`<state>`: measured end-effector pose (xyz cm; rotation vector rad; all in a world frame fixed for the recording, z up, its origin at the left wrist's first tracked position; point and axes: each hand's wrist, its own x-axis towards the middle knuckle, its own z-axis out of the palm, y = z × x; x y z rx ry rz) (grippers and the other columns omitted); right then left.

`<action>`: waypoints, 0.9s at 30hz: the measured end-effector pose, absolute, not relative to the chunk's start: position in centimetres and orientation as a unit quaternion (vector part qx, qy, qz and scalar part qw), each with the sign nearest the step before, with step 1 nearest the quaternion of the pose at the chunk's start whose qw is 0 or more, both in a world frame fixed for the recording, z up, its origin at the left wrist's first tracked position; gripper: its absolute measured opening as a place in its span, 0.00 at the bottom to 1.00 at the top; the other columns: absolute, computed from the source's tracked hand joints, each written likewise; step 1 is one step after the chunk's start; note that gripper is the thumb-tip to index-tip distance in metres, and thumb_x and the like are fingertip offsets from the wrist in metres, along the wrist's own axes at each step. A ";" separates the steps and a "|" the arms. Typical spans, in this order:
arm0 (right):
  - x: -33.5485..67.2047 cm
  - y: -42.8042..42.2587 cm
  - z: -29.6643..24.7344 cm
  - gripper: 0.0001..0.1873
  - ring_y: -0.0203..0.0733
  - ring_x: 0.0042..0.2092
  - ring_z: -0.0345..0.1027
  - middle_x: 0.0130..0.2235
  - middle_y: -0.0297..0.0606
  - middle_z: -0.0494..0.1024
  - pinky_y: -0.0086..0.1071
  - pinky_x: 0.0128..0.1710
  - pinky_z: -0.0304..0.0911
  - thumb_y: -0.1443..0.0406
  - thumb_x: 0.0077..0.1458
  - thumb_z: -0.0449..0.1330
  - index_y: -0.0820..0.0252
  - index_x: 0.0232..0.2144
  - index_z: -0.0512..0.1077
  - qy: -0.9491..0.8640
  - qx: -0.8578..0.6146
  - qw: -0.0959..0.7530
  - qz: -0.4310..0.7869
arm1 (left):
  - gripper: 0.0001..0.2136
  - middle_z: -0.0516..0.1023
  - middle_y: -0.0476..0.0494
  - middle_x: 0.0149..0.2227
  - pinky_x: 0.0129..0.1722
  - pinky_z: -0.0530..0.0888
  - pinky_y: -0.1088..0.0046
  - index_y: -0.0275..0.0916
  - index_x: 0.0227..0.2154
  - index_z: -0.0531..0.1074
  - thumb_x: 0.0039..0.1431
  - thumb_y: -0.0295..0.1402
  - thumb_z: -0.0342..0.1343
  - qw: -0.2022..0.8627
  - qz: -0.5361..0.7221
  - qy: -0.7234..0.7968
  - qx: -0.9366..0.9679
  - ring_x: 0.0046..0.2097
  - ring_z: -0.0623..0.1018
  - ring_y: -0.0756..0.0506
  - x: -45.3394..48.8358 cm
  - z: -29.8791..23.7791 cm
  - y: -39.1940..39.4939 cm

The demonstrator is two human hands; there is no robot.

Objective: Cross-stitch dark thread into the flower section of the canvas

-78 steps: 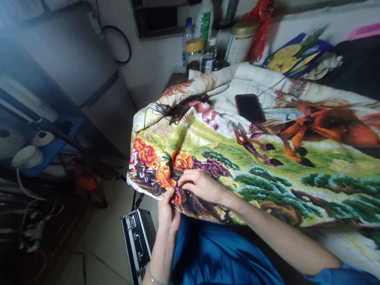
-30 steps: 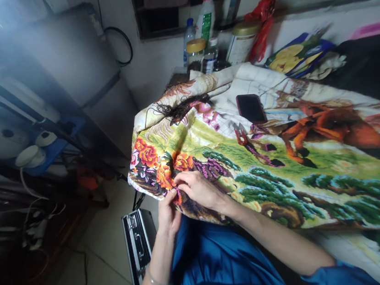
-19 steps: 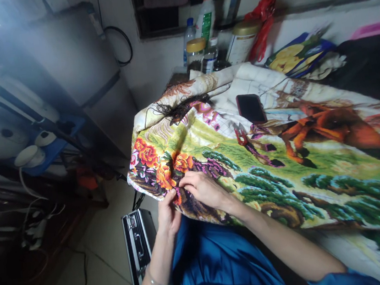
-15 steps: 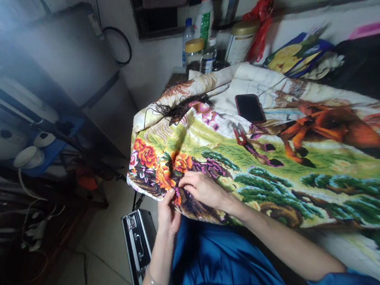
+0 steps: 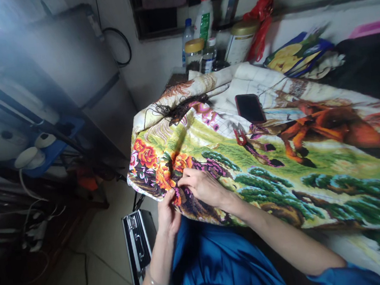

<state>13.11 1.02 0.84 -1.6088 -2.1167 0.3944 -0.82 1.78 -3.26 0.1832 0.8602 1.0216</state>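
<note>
A large cross-stitch cloth (image 5: 207,140) with flowers, pine branches and horses spreads over the table and hangs at its near edge. My left hand (image 5: 168,214) grips that edge, thumb on top beside the orange flowers and fingers hidden underneath. Over the dark stitched patch, my right hand (image 5: 200,185) has its thumb and forefinger pinched together close to the left thumb. Whatever is in that pinch is too small to make out. On the cloth lie a bundle of dark thread (image 5: 182,108), red-handled thread snips (image 5: 240,135) and a phone (image 5: 250,108).
Bottles and jars, among them a yellow-lidded jar (image 5: 194,51), stand at the back by the wall. A red plastic bag (image 5: 261,22) is beside them. On the floor at left sits a metal-edged case (image 5: 140,248); a fridge (image 5: 72,60) stands behind.
My right hand has shifted very slightly, its fingers a little higher over the cloth. The left hand keeps its grip in the same place.
</note>
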 end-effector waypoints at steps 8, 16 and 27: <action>13.5 1.6 0.8 0.16 0.36 0.35 0.68 0.34 0.38 0.73 0.27 0.35 0.61 0.78 0.56 0.54 0.59 0.36 0.79 -0.772 -0.569 0.220 0.177 | 0.07 0.81 0.46 0.27 0.39 0.75 0.72 0.34 0.24 0.77 0.38 0.25 0.66 0.781 0.473 0.399 0.085 0.30 0.78 0.49 -0.7 -2.9 1.8; 13.4 1.5 0.6 0.14 0.37 0.34 0.67 0.33 0.38 0.73 0.27 0.35 0.60 0.78 0.55 0.56 0.61 0.35 0.79 -0.772 -0.563 0.239 0.174 | 0.07 0.80 0.47 0.26 0.37 0.74 0.73 0.35 0.24 0.77 0.38 0.25 0.67 0.783 0.472 0.395 0.085 0.29 0.78 0.50 -0.8 -3.1 1.8; 12.8 1.6 0.7 0.12 0.37 0.34 0.68 0.32 0.37 0.72 0.27 0.35 0.60 0.78 0.57 0.54 0.63 0.31 0.75 -0.780 -0.546 0.251 0.172 | 0.07 0.81 0.47 0.28 0.40 0.75 0.71 0.35 0.25 0.77 0.39 0.25 0.66 0.784 0.474 0.392 0.084 0.30 0.79 0.48 -0.7 -2.8 1.8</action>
